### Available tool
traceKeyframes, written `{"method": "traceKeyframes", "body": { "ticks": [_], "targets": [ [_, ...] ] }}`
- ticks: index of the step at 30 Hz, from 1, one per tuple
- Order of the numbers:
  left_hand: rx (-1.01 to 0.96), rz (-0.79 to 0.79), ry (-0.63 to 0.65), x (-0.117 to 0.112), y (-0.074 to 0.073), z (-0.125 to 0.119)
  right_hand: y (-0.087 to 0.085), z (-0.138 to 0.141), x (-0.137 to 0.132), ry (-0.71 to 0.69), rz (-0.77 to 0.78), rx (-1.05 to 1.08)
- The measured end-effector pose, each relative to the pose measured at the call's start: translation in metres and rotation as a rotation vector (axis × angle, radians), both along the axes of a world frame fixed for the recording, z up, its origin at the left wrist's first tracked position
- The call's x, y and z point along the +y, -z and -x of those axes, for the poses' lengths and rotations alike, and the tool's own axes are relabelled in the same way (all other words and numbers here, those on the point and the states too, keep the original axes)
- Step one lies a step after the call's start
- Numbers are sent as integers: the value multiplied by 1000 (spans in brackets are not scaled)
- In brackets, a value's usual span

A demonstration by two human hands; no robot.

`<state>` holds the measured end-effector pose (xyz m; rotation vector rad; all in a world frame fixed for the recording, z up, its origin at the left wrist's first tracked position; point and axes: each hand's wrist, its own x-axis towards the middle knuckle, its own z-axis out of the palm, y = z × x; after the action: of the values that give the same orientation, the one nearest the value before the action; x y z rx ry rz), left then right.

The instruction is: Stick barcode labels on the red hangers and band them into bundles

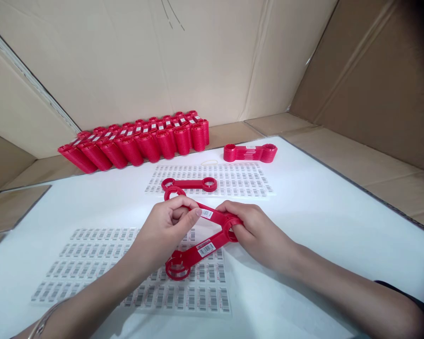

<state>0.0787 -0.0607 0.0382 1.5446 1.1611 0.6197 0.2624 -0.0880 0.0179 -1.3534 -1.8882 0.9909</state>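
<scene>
Two red plastic double-ring pieces are held over the table, their right ring ends together in my right hand (256,230), whose fingers are closed round them. The upper red double-ring piece (217,217) slants up to the left and bears a white barcode label (207,213). My left hand (171,221) is closed, thumb and forefinger pinched on this piece at the label's left edge. The lower red double-ring piece (194,256) slants down to the left and carries a barcode label (206,248) too. Part of the rings is hidden by my right fingers.
Under my hands lies a sheet of barcode labels (176,296); a second label sheet (233,181) lies farther back, with a red double-ring piece (191,184) on it. A stack of red pieces (250,153) stands behind right, several stacks (137,143) behind left. Cardboard walls (162,61) surround the white table (304,207).
</scene>
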Motion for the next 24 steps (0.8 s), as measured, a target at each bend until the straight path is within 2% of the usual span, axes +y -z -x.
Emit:
{"method": "traceKeyframes", "body": {
  "ticks": [16, 24],
  "targets": [
    [-15, 31, -28, 0, 5, 0, 0, 0, 0, 3, 9, -27],
    [23, -8, -30, 0, 10, 1, 2, 0, -1, -2, 0, -28]
  ]
}}
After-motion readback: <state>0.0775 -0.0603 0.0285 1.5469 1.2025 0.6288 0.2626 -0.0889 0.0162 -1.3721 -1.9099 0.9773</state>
